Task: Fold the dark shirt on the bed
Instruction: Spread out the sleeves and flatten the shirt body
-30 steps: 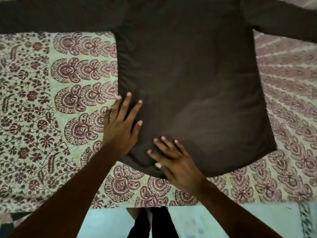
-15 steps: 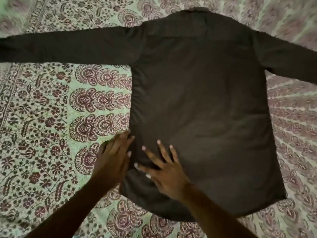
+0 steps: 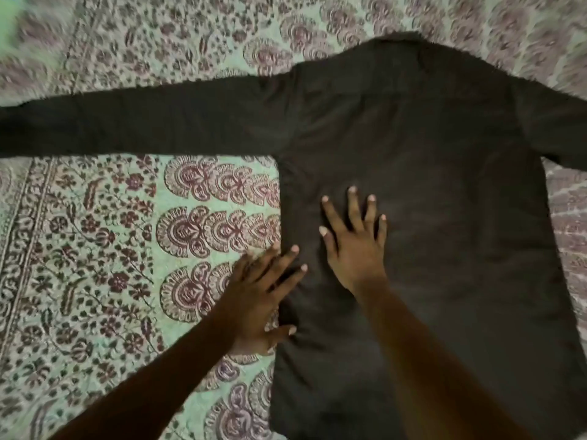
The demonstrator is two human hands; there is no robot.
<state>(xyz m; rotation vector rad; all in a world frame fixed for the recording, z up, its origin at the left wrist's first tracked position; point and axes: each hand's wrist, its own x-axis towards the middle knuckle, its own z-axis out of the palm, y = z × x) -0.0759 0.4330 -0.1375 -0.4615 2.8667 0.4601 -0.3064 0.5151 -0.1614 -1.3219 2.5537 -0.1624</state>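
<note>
Lying flat and unfolded on the bedspread: one shirt, back up, both sleeves spread out sideways. Two hands on it, both flat with fingers splayed, gripping nothing. Left hand straddles the shirt's left side edge; right hand presses the body just beside it.

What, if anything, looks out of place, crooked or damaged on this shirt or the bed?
Nothing stands out. The dark shirt lies flat on the patterned bedsheet with its sleeves spread out, and no tear or stain shows. The left hand rests flat at its side edge, the right hand flat on its body.
</note>
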